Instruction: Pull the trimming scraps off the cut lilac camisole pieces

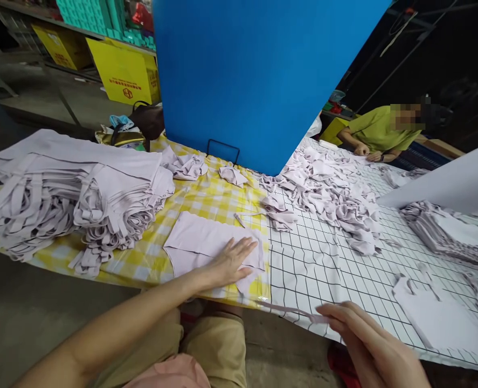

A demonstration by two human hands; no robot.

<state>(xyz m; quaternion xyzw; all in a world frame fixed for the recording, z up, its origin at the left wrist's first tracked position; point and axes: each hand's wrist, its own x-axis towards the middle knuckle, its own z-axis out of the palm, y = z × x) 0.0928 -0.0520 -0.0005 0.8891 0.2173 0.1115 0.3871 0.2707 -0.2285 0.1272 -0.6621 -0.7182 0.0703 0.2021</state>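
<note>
A pale lilac camisole [198,237] lies flat on the yellow checked cloth in front of me. My left hand [233,263] rests flat on its right part with the fingers spread. My right hand [372,339] is pinched on a thin strap [291,310], which stretches from the garment along the table's front edge. Where the strap joins the camisole is hard to make out. Left of my hands stands a tall stack of folded camisoles [93,161], its straps hanging in loops at the front.
A blue panel [247,81] rises behind the work spot. A heap of crumpled garments [327,188] covers the grid-patterned cloth [303,258]. Another camisole [441,312] and a folded pile [449,231] lie on the right. A co-worker [380,132] sits across the table. Yellow boxes [121,73] stand behind.
</note>
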